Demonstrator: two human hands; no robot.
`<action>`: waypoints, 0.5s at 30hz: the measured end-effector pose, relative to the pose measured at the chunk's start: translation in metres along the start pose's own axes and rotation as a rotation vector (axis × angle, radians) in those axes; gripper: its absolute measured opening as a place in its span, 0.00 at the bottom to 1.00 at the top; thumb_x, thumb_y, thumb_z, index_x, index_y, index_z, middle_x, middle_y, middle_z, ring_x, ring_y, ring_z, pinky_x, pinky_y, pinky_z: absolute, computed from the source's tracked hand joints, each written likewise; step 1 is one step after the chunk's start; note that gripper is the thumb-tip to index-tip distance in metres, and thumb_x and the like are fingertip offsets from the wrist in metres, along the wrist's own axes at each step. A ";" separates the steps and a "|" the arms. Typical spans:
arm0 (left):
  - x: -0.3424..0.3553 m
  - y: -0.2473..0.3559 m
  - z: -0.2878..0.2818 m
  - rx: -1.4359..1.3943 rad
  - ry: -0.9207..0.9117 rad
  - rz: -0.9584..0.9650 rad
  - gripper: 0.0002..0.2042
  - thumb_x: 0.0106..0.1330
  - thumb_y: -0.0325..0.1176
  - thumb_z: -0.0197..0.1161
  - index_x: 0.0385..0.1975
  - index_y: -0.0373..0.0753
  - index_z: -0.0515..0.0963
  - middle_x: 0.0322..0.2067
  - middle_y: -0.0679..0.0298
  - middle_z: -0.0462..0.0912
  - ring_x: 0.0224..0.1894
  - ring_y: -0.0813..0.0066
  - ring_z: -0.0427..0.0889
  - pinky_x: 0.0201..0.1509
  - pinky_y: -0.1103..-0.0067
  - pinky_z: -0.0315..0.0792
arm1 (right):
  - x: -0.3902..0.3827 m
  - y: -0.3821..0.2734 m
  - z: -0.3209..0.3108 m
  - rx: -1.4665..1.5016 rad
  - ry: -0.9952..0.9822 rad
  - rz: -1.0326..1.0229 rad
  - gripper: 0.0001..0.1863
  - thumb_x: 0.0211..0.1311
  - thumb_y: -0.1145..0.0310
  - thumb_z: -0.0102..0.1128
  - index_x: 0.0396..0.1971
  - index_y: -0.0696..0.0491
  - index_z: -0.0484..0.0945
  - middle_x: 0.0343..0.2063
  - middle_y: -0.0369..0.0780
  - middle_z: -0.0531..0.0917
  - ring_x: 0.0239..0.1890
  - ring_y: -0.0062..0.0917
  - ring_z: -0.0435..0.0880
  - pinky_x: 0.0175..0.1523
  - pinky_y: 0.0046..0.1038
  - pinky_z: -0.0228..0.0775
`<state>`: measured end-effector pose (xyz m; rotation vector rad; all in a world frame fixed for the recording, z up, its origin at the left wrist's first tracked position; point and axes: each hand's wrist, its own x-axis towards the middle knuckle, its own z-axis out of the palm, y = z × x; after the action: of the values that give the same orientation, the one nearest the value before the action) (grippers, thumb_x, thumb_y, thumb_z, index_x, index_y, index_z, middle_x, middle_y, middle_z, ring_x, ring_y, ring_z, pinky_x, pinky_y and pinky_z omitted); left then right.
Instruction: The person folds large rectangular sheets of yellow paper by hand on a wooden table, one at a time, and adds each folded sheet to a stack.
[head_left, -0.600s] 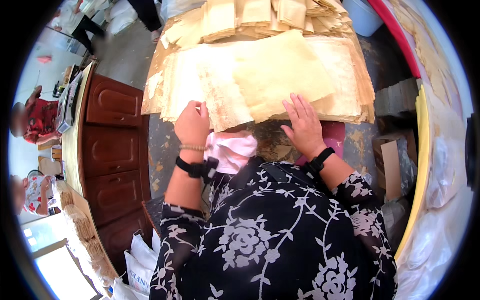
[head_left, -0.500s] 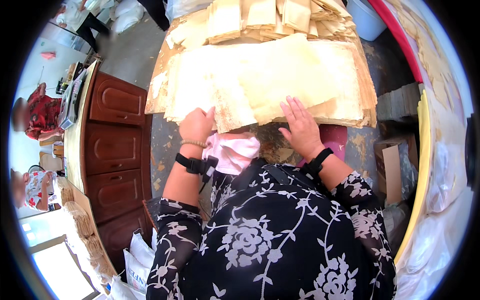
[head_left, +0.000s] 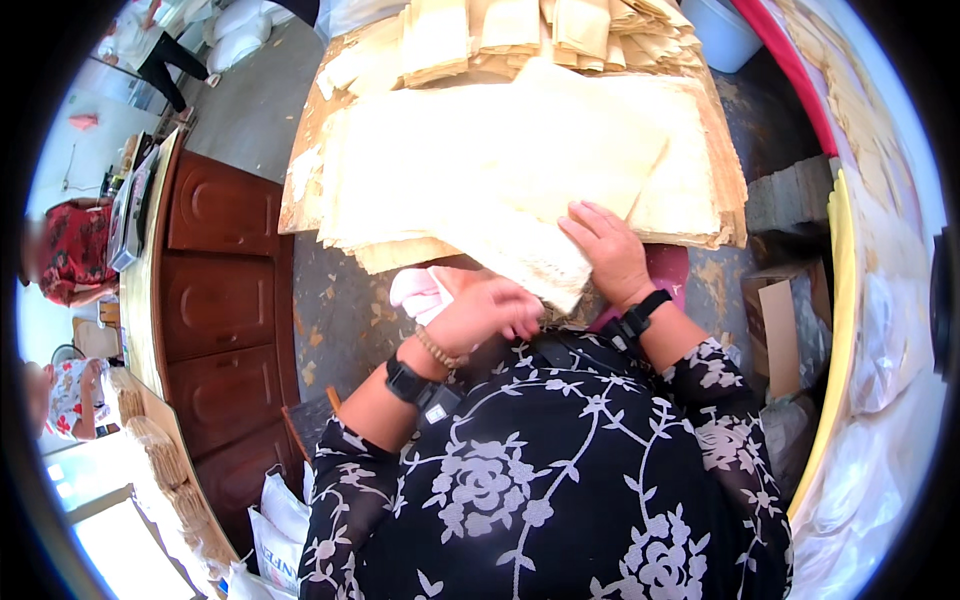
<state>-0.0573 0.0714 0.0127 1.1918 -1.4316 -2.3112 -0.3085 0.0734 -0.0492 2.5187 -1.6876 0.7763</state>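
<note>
A broad stack of thin pale-yellow sheets covers the worktable in front of me. Its near edge carries a whitish strip with a rough end, which slants over the edge toward my body. My right hand rests against the strip's right side, fingers stretched out over the sheets, its thumb hidden. Closer to my body, my left hand is off the stack, beside the strip's lower end. Its fingers are bent and slightly blurred, so a hold cannot be made out. A pink cloth lies just behind that hand.
Folded bundles of similar sheets line the table's far side. Brown wooden cabinets stand left, with people beyond them. At right are a blue bucket, a cardboard box and a yellow-edged surface.
My left hand has come off the stack's left side and moved right and toward my body. The near edge now shows a slanting strip. My right hand has shifted slightly, its thumb now hidden.
</note>
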 end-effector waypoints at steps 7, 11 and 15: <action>-0.001 0.084 -0.068 1.116 0.553 0.833 0.21 0.59 0.23 0.62 0.54 0.43 0.76 0.50 0.61 0.82 0.53 0.66 0.80 0.57 0.73 0.74 | -0.029 0.051 -0.055 0.369 -0.155 0.120 0.16 0.56 0.70 0.57 0.45 0.43 0.83 0.51 0.38 0.81 0.58 0.34 0.76 0.67 0.39 0.61; 0.062 0.049 -0.094 1.520 0.176 0.710 0.24 0.57 0.26 0.61 0.56 0.47 0.74 0.57 0.63 0.77 0.66 0.64 0.67 0.71 0.68 0.57 | -0.023 0.066 -0.057 0.503 -0.163 0.183 0.16 0.57 0.70 0.58 0.46 0.44 0.82 0.45 0.37 0.85 0.53 0.32 0.81 0.67 0.39 0.60; 0.091 0.041 -0.103 1.479 0.002 0.932 0.18 0.59 0.32 0.63 0.51 0.44 0.78 0.51 0.62 0.80 0.56 0.62 0.77 0.64 0.70 0.65 | -0.012 0.080 -0.058 0.746 -0.141 0.621 0.16 0.64 0.60 0.62 0.44 0.56 0.82 0.37 0.41 0.86 0.38 0.28 0.83 0.45 0.27 0.73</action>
<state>-0.0560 -0.0665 -0.0257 0.3430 -2.8598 -0.4402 -0.4042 0.0661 -0.0242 2.4410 -2.6955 1.5432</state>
